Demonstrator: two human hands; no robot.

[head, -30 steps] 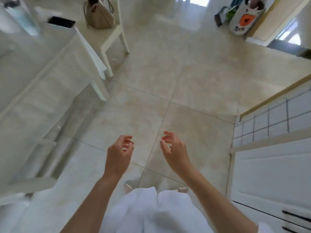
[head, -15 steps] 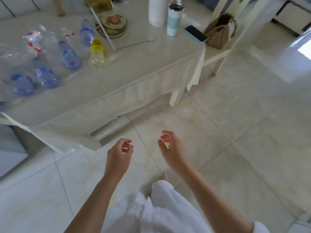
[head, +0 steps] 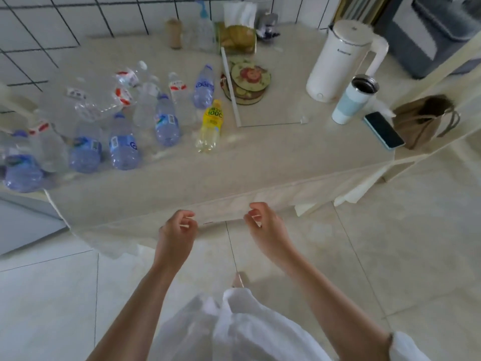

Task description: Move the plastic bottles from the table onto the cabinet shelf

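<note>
From the head view, the person stands at the near edge of the bench (head: 260, 162), both arms stretched forward over the floor. The left hand (head: 177, 234) and the right hand (head: 265, 227) hang just short of the cloth that drapes off the bench edge, apart from each other and touching nothing. Each grip is loose and half curled, fingers bent inward, with nothing in it.

The plastic bottles (head: 122, 142) lie in a crowd on the left half of the bench, most on their sides, packed close and some touching. The blue-tinted ones sit nearest the left edge, clear ones with red labels lie farther back toward the tiled wall, and a yellow bottle (head: 209, 126) rests at the right end of the group, closest to the hands.

On the right of the bench stand a white kettle (head: 338, 58), a tumbler (head: 351, 102) and a phone (head: 384, 130), well apart from the bottles.

No cabinet shelf shows here, so I cannot say whether any bottle is already put away. Judging by the heap on the bench and the empty hands, most of the job looks ahead: every bottle in sight has yet to be carried over.
</note>
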